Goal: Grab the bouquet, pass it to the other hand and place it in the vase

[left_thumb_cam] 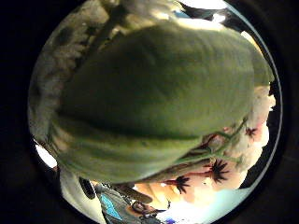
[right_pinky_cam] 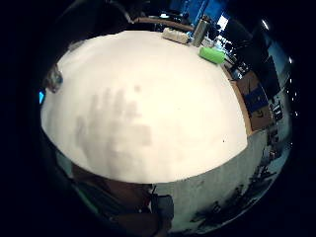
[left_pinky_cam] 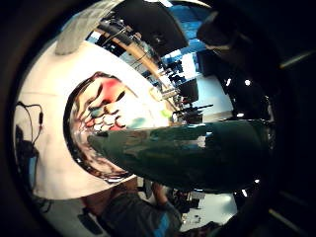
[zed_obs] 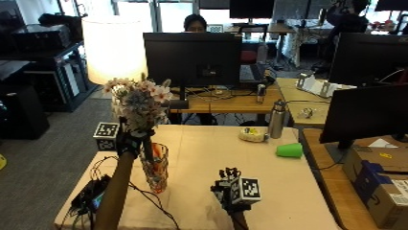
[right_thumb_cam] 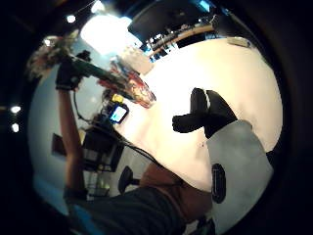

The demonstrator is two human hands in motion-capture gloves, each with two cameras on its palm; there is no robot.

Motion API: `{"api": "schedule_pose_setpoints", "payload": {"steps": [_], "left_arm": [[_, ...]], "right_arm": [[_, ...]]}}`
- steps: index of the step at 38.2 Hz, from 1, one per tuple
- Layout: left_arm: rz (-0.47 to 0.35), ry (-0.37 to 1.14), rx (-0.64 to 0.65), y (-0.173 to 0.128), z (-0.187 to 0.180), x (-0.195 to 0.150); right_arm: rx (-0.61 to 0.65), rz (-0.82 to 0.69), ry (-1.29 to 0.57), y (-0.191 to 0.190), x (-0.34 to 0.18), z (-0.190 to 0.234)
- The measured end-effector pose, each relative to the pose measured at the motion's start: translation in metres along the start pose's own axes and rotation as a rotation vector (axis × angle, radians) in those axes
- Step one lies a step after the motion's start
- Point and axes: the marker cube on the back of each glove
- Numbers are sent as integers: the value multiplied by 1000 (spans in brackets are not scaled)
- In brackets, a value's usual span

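Note:
My left hand (zed_obs: 130, 142) is raised above the table's left side and grips the stems of the bouquet (zed_obs: 137, 102), whose white and pink flowers stand upright over it. The green-wrapped stems (left_pinky_cam: 197, 153) point down into the mouth of the glass vase (zed_obs: 155, 167), which has red and orange patterning; their tip sits at the vase (left_pinky_cam: 98, 128) opening. The wrap (left_thumb_cam: 154, 93) fills the left thumb side view, with flowers (left_thumb_cam: 233, 154) beside it. My right hand (zed_obs: 227, 184) hovers low over the table (zed_obs: 210, 153) to the vase's right, fingers spread, holding nothing.
A green cup (zed_obs: 289, 150) lies on its side at the far right, with a metal bottle (zed_obs: 276, 120) and a white roll (zed_obs: 254, 135) behind it. A small device with cables (zed_obs: 96, 191) lies at the table's left edge.

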Motion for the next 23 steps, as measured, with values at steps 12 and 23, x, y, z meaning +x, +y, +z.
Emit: {"api": "schedule_pose_setpoints", "payload": {"steps": [12, 23], "left_arm": [[-187, -597, -27, 8, -29, -51], [-253, -885, -105, 7, -65, -83]], "right_arm": [[120, -16, -89, 3, -2, -31], [159, -31, -108, 9, -13, -45]]}}
